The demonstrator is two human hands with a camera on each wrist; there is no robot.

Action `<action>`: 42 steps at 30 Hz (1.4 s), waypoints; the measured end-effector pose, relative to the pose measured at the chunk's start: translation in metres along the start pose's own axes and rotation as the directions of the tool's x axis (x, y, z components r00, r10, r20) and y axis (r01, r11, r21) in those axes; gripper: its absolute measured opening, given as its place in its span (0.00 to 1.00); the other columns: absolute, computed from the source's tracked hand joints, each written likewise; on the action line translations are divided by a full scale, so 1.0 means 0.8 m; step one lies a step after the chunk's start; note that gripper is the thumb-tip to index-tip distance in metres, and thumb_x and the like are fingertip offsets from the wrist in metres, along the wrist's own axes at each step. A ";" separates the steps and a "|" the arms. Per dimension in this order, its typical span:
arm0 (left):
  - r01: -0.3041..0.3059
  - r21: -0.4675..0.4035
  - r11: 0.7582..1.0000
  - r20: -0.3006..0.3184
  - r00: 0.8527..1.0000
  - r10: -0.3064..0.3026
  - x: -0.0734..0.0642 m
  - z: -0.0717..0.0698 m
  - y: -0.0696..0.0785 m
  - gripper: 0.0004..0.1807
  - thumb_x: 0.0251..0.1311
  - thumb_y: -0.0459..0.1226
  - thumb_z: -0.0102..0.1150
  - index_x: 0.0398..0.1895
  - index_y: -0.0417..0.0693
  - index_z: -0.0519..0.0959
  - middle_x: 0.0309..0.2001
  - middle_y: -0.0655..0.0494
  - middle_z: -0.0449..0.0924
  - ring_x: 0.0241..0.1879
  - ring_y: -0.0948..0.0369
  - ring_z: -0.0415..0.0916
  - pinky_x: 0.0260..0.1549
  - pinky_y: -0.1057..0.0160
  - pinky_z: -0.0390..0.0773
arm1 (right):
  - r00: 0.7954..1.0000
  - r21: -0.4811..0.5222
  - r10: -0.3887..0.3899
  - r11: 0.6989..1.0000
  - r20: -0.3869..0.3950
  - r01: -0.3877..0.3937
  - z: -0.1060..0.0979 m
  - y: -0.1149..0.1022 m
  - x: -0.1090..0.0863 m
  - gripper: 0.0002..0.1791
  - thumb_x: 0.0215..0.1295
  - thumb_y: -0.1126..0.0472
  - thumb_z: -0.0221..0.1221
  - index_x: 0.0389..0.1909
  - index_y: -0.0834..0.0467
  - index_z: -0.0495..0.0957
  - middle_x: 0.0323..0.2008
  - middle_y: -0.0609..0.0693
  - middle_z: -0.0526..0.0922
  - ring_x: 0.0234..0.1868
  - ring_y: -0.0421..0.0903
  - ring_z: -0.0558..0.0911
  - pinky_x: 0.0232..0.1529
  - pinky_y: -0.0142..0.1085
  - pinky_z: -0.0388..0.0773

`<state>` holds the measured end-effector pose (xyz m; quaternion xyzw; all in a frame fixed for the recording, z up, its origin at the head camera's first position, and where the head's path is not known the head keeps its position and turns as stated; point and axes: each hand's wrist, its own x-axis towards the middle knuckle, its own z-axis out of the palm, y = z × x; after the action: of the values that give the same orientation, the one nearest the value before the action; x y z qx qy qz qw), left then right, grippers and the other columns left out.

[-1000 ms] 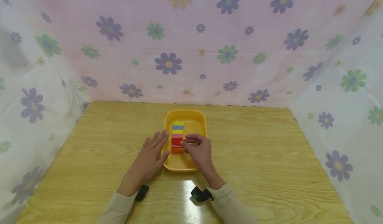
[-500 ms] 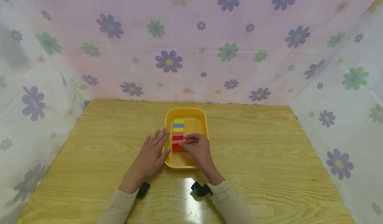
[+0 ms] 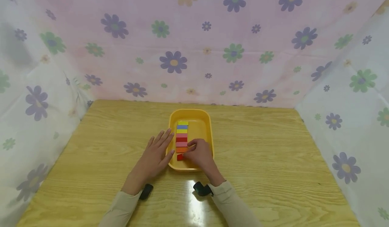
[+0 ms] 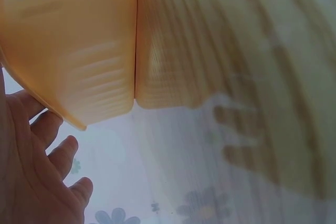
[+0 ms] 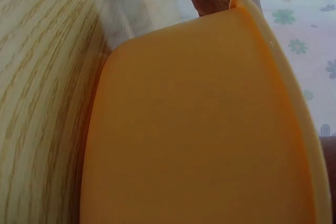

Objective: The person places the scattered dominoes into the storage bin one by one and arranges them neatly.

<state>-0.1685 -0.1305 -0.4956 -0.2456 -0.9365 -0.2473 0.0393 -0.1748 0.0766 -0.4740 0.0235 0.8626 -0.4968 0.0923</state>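
Note:
A yellow plastic tray [image 3: 197, 127] holds a column of coloured blocks along its left side: yellow, blue, yellow, pink, red, pink, then an orange block [image 3: 181, 150] nearest me. Just below the orange one, my right hand [image 3: 201, 154] pinches a red block [image 3: 180, 157], which sits slightly tilted. With fingers spread, my left hand [image 3: 153, 159] rests on the tray's left rim, fingertips beside the column. In the left wrist view those fingers [image 4: 62, 156] lie along the rim. The tray's outer wall [image 5: 194, 119] fills the right wrist view, hiding the blocks.
The tray stands on a wooden table [image 3: 261, 159]. A floral cloth [image 3: 194, 45] hangs behind it and along both sides. Dark wrist cameras, one by each cuff [image 3: 146, 191], hang low over the table.
The right hand has moved toward me with the red block, from over the column's near end to below the orange block, which now shows. The left hand stays at the rim.

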 end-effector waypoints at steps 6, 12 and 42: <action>0.013 -0.010 1.000 0.016 1.000 -0.013 0.000 0.000 0.001 0.36 0.75 0.49 0.51 0.81 0.48 0.57 0.82 0.54 0.48 0.81 0.47 0.44 0.76 0.36 0.44 | 0.999 -0.106 0.033 0.994 0.005 -0.032 0.002 -0.004 -0.001 0.22 0.51 0.65 0.74 0.45 0.69 0.80 0.24 0.51 0.82 0.24 0.44 0.77 0.26 0.32 0.74; 0.013 -0.007 1.000 0.016 1.000 -0.013 0.001 -0.002 0.001 0.36 0.75 0.49 0.51 0.81 0.48 0.57 0.82 0.53 0.49 0.81 0.47 0.44 0.76 0.36 0.45 | 0.999 -0.154 0.046 0.987 -0.007 -0.046 0.004 -0.007 0.001 0.23 0.50 0.64 0.75 0.45 0.69 0.80 0.25 0.52 0.81 0.25 0.45 0.76 0.28 0.33 0.74; 0.013 0.009 1.000 0.028 1.000 -0.013 0.002 -0.001 0.000 0.35 0.76 0.49 0.50 0.80 0.45 0.57 0.82 0.52 0.48 0.81 0.47 0.45 0.76 0.36 0.44 | 0.998 -0.134 0.030 0.990 -0.053 -0.037 0.012 -0.004 0.010 0.17 0.49 0.64 0.77 0.35 0.67 0.81 0.32 0.54 0.80 0.32 0.47 0.76 0.34 0.36 0.77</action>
<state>-0.1702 -0.1305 -0.4944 -0.2428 -0.9395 -0.2401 0.0258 -0.1814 0.0665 -0.4776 0.0445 0.8958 -0.4350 0.0799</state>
